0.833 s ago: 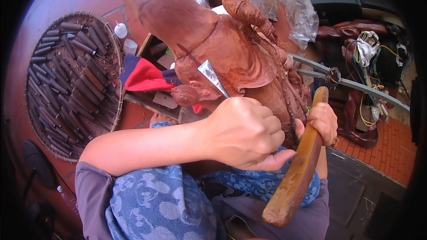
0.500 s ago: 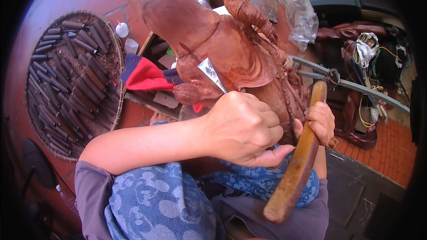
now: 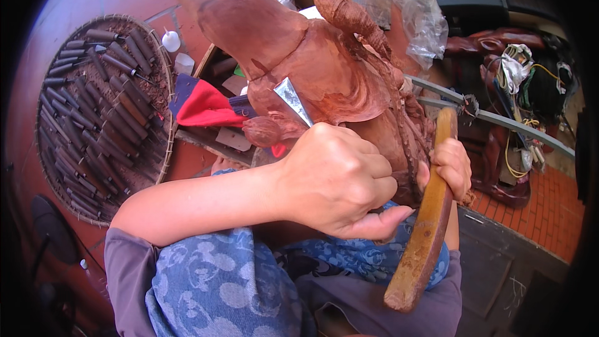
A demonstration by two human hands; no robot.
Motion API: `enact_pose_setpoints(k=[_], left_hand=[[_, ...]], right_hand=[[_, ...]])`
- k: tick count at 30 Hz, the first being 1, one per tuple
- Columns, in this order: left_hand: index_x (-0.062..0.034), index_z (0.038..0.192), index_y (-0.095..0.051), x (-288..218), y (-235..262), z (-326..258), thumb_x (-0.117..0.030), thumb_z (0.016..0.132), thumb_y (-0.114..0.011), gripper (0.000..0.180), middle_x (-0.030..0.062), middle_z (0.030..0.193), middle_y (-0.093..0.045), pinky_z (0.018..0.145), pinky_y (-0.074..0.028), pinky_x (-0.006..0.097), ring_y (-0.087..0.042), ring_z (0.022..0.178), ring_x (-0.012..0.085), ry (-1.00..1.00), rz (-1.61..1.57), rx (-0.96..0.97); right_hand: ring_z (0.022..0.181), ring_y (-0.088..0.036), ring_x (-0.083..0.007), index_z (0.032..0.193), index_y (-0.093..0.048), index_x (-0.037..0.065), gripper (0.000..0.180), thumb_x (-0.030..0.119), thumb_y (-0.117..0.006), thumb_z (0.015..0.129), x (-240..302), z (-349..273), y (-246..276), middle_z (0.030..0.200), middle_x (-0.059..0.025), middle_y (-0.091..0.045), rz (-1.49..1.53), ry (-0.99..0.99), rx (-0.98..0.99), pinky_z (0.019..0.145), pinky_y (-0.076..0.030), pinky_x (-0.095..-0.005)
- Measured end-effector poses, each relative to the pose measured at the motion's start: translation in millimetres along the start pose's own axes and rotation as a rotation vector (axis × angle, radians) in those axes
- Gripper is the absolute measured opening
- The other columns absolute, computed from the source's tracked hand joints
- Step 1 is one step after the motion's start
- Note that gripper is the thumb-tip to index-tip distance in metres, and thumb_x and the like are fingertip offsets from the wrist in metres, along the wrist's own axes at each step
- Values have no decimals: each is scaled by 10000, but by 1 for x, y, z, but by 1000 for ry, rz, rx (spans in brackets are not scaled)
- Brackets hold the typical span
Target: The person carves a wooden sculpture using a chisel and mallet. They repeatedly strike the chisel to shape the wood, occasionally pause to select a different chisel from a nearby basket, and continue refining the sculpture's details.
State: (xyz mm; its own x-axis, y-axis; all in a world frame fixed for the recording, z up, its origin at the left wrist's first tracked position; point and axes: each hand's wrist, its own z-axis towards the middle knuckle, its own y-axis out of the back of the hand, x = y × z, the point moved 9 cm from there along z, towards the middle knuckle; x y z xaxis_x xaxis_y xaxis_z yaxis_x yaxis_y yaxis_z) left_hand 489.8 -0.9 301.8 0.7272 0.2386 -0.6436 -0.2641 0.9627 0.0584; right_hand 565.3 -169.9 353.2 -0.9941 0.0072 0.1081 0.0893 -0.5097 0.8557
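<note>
My left hand (image 3: 343,181) is closed in a fist around a chisel (image 3: 291,100). Only its bright, flared metal blade shows, pointing up and left over the reddish-brown wood carving (image 3: 262,37); its handle is hidden by my fingers. Whether the blade's edge touches the wood I cannot tell. Fingers of my right hand (image 3: 450,167) wrap around the upper part of a long, flat wooden mallet (image 3: 419,243). The mallet slants down and left, its lower end over my lap, just right of my left thumb. The carving has a smooth rounded end and a rough, twisted part.
A round woven basket (image 3: 167,150) full of dark-handled carving tools (image 3: 93,143) stands at the left. Red and navy cloth (image 3: 209,107) lies over a wooden box (image 3: 215,143) beside the carving. Grey metal bars (image 3: 518,125), cables (image 3: 530,118) and clear plastic (image 3: 418,19) are to the right.
The mallet's lower end has swung a little to the right and its top slightly up. The chisel and my left hand have shifted slightly left. Both grips stay closed.
</note>
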Motion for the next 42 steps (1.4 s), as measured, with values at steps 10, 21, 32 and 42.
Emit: enact_pose_setpoints(k=[10, 21, 32, 42], left_hand=[[-120, 556, -499, -3, 8, 0, -316, 782, -729, 376, 11, 543, -429, 406, -371, 332, -496, 452, 191, -9, 118, -15], [-123, 557, -533, 0, -7, 1, -339, 778, -727, 365, 13, 547, -457, 410, -402, 342, -530, 467, 202, -6, 113, 31], [-119, 548, -529, 2, -3, 10, -298, 775, -736, 356, 16, 528, -442, 401, -400, 353, -521, 448, 210, 10, 38, 10], [-82, 571, -630, 6, 4, 13, -315, 786, -690, 323, 46, 526, -544, 403, -438, 369, -582, 470, 241, 63, 32, 56]], right_hand=[[572, -579, -266, 796, -502, 54, 320, 53, -810, 711, -8, -1, -11, 671, -101, -578, -84, -54, 84, 564, -521, -384], [556, -560, -251, 811, -494, 67, 353, 82, -832, 710, 4, 13, -16, 654, -77, -557, -39, -44, 97, 548, -505, -370], [572, -572, -262, 873, -496, 60, 360, 62, -823, 723, 6, 11, 1, 664, -90, -566, -27, -11, 30, 555, -514, -383], [566, -576, -254, 851, -469, 61, 346, 29, -791, 729, -9, 5, -13, 662, -94, -563, -166, -104, 110, 546, -503, -366]])
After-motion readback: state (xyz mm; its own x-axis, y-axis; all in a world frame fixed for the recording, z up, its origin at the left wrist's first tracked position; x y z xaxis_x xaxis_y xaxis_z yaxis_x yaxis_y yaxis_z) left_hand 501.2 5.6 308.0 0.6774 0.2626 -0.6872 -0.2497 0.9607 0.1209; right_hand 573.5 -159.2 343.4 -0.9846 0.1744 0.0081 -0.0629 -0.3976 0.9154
